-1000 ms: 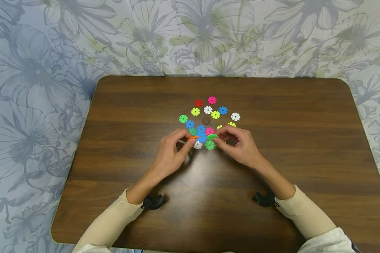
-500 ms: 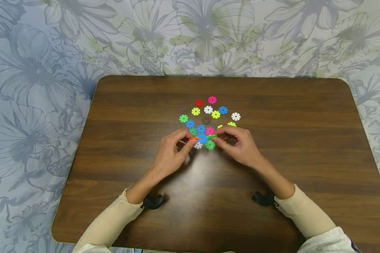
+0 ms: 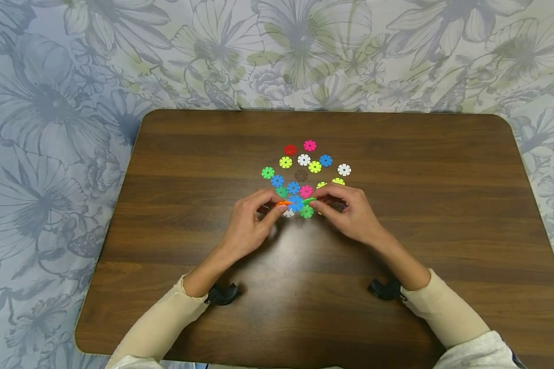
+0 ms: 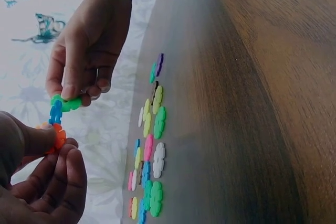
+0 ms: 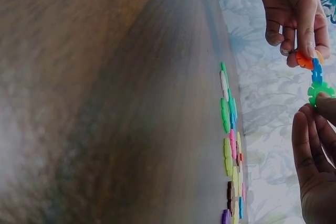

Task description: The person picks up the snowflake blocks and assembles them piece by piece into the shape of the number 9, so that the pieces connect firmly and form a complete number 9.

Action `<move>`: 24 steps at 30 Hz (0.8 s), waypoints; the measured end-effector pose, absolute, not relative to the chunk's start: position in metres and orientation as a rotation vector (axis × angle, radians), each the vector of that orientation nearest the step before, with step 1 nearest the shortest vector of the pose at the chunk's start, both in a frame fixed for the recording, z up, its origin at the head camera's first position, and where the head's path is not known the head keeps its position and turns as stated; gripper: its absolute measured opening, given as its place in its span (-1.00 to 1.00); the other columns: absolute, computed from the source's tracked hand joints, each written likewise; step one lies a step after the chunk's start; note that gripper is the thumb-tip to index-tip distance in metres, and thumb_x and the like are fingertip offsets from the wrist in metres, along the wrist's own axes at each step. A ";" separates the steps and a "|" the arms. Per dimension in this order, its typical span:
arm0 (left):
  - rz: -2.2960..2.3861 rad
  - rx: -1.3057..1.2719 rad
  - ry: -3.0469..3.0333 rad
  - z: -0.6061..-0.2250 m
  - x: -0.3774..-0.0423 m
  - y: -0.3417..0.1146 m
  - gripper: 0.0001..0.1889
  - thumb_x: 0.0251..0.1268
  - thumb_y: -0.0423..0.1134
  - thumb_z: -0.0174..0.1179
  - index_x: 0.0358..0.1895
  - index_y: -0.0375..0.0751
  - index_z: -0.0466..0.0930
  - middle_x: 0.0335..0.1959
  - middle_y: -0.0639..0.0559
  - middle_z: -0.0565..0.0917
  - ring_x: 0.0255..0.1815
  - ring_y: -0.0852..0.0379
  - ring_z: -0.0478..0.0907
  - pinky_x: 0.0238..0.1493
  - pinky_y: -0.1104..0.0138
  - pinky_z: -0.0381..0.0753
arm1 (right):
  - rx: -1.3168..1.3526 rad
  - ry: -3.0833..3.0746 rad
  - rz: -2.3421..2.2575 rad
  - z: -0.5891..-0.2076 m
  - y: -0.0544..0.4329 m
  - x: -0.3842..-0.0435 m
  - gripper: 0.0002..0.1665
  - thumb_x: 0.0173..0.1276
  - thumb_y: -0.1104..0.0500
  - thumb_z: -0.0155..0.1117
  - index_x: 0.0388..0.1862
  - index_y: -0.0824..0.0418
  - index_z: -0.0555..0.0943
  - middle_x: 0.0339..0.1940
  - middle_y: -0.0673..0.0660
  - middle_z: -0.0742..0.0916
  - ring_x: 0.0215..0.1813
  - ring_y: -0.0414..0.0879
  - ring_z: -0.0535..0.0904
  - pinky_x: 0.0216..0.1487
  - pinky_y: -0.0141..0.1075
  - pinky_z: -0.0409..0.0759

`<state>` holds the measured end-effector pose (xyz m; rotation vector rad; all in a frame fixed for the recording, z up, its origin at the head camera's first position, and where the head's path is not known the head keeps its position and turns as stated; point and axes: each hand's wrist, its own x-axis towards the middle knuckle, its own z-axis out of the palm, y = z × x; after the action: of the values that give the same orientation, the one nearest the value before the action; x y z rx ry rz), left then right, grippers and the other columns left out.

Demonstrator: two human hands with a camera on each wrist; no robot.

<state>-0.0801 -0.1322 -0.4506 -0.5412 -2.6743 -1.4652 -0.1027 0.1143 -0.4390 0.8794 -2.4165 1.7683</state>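
Note:
Held up over the table, my left hand (image 3: 249,218) pinches an orange notched plastic disc (image 3: 283,203) between thumb and fingers. My right hand (image 3: 351,211) pinches a green notched disc (image 5: 318,91) the same way. Between them a blue notched disc (image 4: 55,111) links the orange and green ones at their edges, its flat face showing in the head view. In both wrist views the three pieces form a short chain raised above the loose discs. Part of the orange disc is hidden behind my left thumb.
Several loose notched discs lie flat beyond and beneath my hands, among them a red one (image 3: 290,150), a brown one (image 3: 301,176) and a white one (image 3: 344,169). The brown wooden table (image 3: 443,230) meets a flower-patterned wall (image 3: 277,56) at its far edge.
Both hands stay nearly in place, gripping the same discs. The linked blue disc shifts slightly toward the near edge, and the green disc tilts to appear thinner.

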 end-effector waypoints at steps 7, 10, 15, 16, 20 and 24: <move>-1.409 -0.551 -2.705 -0.451 -0.079 -0.131 -0.93 0.40 -0.09 0.30 -0.25 0.06 0.69 -0.35 0.25 0.70 -0.36 0.28 0.62 -0.26 0.35 0.68 | 0.878 -2.466 1.739 -0.439 0.115 -0.103 -0.85 0.24 0.45 0.42 -0.23 0.31 0.72 -0.34 0.19 0.79 -0.36 0.04 0.67 -0.23 -0.32 0.68; -1.391 -0.560 -2.716 -0.451 -0.079 -0.131 -0.93 0.39 -0.10 0.30 -0.25 0.06 0.69 -0.36 0.25 0.70 -0.37 0.29 0.62 -0.28 0.36 0.68 | 0.868 -2.494 1.734 -0.441 0.116 -0.103 -0.86 0.24 0.44 0.43 -0.23 0.32 0.72 -0.33 0.18 0.79 -0.34 0.04 0.70 -0.21 -0.29 0.70; -1.409 -0.519 -2.702 -0.452 -0.078 -0.134 -0.93 0.39 -0.14 0.31 -0.26 -0.01 0.68 -0.34 0.19 0.72 -0.35 0.27 0.65 -0.25 0.33 0.71 | 0.848 -2.497 1.725 -0.443 0.116 -0.102 -0.87 0.25 0.44 0.42 -0.23 0.35 0.70 -0.33 0.20 0.79 -0.33 0.02 0.72 -0.19 -0.27 0.72; -1.404 -0.506 -2.699 -0.452 -0.078 -0.134 -0.92 0.40 -0.15 0.31 -0.26 -0.02 0.67 -0.34 0.18 0.72 -0.35 0.26 0.66 -0.25 0.32 0.72 | 0.841 -2.491 1.722 -0.443 0.116 -0.102 -0.88 0.25 0.44 0.42 -0.23 0.35 0.70 -0.33 0.20 0.79 -0.33 0.01 0.73 -0.19 -0.27 0.73; -1.370 -0.481 -2.683 -0.452 -0.078 -0.134 -0.90 0.39 -0.13 0.31 -0.30 0.00 0.63 -0.36 0.17 0.71 -0.36 0.26 0.66 -0.28 0.27 0.73 | 0.816 -2.465 1.716 -0.442 0.113 -0.100 -0.87 0.23 0.45 0.43 -0.25 0.36 0.69 -0.35 0.18 0.79 -0.34 -0.04 0.72 -0.22 -0.25 0.73; -1.327 -0.489 -2.666 -0.451 -0.078 -0.132 -0.87 0.38 -0.13 0.30 -0.35 0.03 0.59 -0.41 0.20 0.68 -0.41 0.29 0.65 -0.33 0.30 0.71 | 0.808 -2.464 1.697 -0.443 0.112 -0.100 -0.86 0.20 0.44 0.46 -0.26 0.34 0.69 -0.37 0.15 0.78 -0.34 -0.08 0.72 -0.22 -0.22 0.75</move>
<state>-0.0775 -0.1321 -0.4506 -0.4890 -2.6655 -1.3268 -0.0998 0.1115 -0.4434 0.8075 -2.4642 1.6973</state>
